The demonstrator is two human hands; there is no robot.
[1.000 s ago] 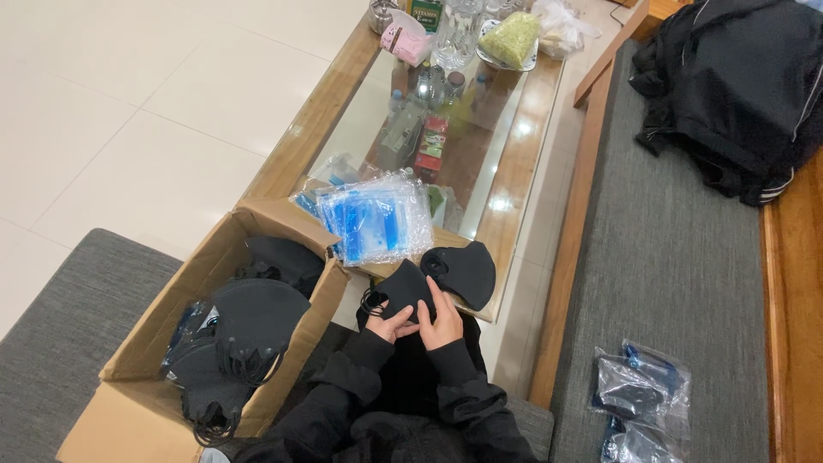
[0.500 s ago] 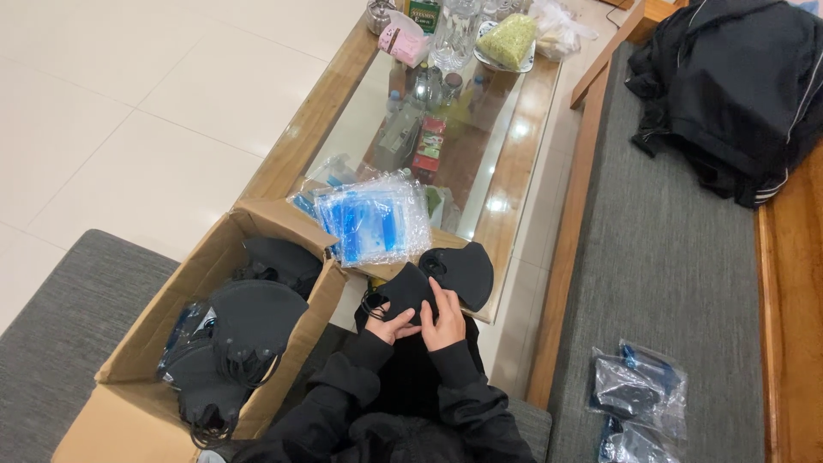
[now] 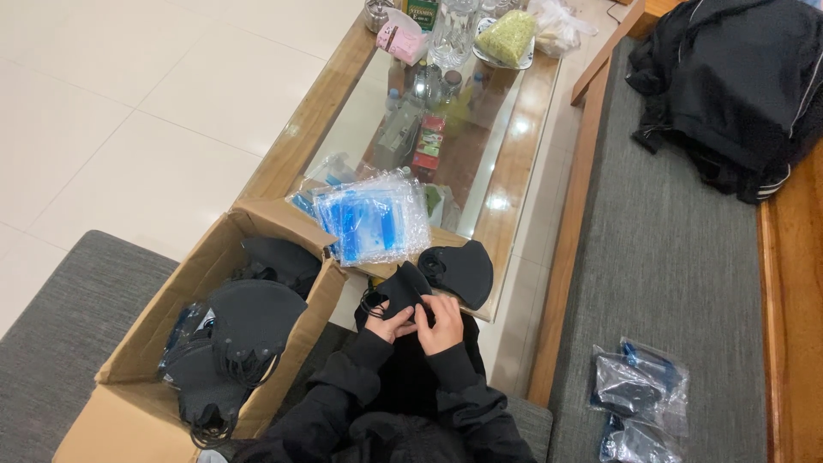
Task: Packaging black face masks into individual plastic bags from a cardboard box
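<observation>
At lower left, an open cardboard box [image 3: 146,369] holds a heap of black face masks [image 3: 236,330]. Just above centre, a stack of clear-and-blue plastic bags [image 3: 373,219] lies on the glass worktop [image 3: 506,214]. Below centre, the left hand [image 3: 390,324] and right hand [image 3: 441,324] hold a black mask [image 3: 403,287], fingers [image 3: 426,310] curled closed on its lower edge. A second mask [image 3: 463,270] lies just right of it.
</observation>
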